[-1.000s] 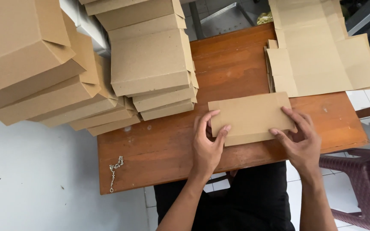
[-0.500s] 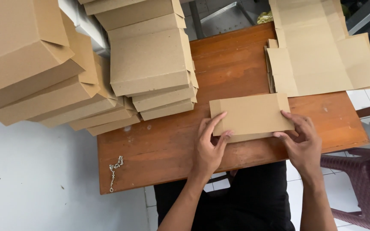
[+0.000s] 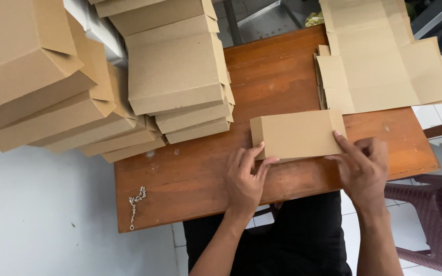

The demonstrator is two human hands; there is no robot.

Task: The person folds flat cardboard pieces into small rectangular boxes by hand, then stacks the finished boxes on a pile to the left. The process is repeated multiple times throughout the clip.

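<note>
A folded brown cardboard box (image 3: pixel 296 134) lies flat on the wooden table (image 3: pixel 195 179), near its front edge. My left hand (image 3: pixel 245 180) pinches the box's lower left corner between thumb and fingers. My right hand (image 3: pixel 362 167) presses its fingertips on the box's lower right corner. Both hands hold the same box against the tabletop.
A stack of folded boxes (image 3: pixel 177 76) stands on the table's back left. More stacked boxes (image 3: pixel 37 87) lean at the far left. Flat unfolded cardboard sheets (image 3: pixel 379 56) lie at the back right. A small metal chain (image 3: pixel 136 203) rests near the front left corner. A maroon plastic chair (image 3: pixel 425 225) is at right.
The box has been folded smaller and narrower and sits a little further from me. My hands have slid from its near edge to its lower corners.
</note>
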